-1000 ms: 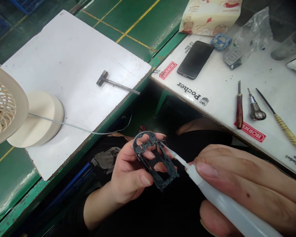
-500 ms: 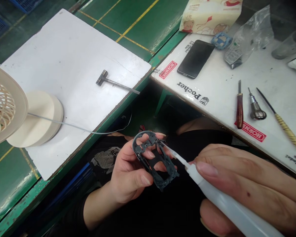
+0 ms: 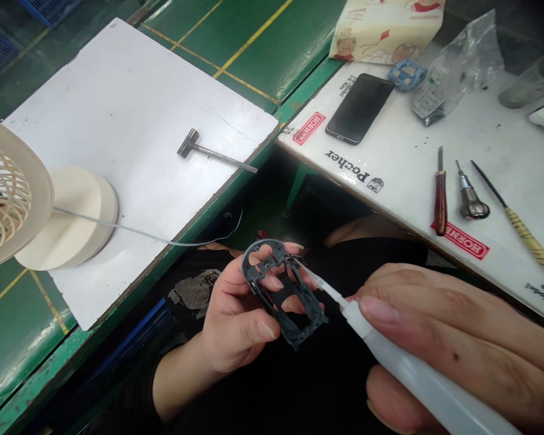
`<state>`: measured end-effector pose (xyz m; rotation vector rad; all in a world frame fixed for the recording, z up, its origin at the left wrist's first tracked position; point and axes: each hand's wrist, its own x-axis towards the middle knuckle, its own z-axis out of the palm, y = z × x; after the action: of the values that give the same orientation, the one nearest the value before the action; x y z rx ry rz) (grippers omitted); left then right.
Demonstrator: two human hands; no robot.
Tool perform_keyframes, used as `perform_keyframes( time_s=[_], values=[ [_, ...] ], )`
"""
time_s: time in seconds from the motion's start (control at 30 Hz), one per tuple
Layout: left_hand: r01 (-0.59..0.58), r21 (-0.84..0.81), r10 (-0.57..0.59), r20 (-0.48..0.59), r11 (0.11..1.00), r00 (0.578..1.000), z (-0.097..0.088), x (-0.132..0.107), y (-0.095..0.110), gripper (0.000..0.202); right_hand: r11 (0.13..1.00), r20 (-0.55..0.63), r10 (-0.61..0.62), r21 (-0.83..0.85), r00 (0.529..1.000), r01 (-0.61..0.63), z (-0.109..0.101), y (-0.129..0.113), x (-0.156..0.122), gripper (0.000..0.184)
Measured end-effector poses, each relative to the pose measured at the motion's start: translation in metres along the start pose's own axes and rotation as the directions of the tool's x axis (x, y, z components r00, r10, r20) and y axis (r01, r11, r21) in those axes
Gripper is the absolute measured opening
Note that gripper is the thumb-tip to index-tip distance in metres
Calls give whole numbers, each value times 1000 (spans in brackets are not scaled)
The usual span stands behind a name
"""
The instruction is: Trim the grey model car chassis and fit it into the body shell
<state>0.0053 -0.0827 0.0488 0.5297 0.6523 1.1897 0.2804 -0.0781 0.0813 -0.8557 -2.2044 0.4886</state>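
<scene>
My left hand (image 3: 238, 314) grips a small dark grey plastic frame part (image 3: 283, 293) over my lap, thumb pressed on its lower edge and fingers behind it. My right hand (image 3: 462, 344) is wrapped round a white squeeze bottle (image 3: 417, 380) with a long thin nozzle. The nozzle tip touches the upper right side of the frame part. The bottle's lower end runs out of view at the bottom right.
A white board (image 3: 127, 121) on the green bench holds a small metal hammer (image 3: 213, 151) and a cream fan (image 3: 22, 205) with its cable. The right table (image 3: 390, 157) carries a black phone (image 3: 359, 109), three hand tools (image 3: 471, 196), a plastic bag (image 3: 457, 66) and a printed tissue pack (image 3: 385, 27).
</scene>
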Motion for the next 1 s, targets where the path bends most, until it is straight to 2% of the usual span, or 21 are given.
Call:
perform_keyframes(
  time_s=[0.13,0.4,0.63,0.73,0.87,1.0],
  values=[
    [1,-19,-1,4,1000,1000,0,0,-1,30,999,38,-4,-33,999,6,1,1,1,97],
    [2,-35,-2,9,999,1000,1,1,-1,31,999,25,-14,-49,1000,15,3,0,0,90],
    [7,-35,-7,12,999,1000,0,-1,-1,30,1000,31,1,-26,1000,0,1,1,0,98],
    [8,-48,-7,21,999,1000,0,-1,-1,30,999,-3,3,-33,1000,-3,3,-1,3,89],
    [8,-55,-7,21,998,1000,0,1,-2,31,1000,-126,-22,-13,992,21,7,-5,9,62],
    [17,-54,-17,7,998,1000,1,2,-1,30,1000,-146,7,3,989,-6,8,-7,9,60]
  ],
)
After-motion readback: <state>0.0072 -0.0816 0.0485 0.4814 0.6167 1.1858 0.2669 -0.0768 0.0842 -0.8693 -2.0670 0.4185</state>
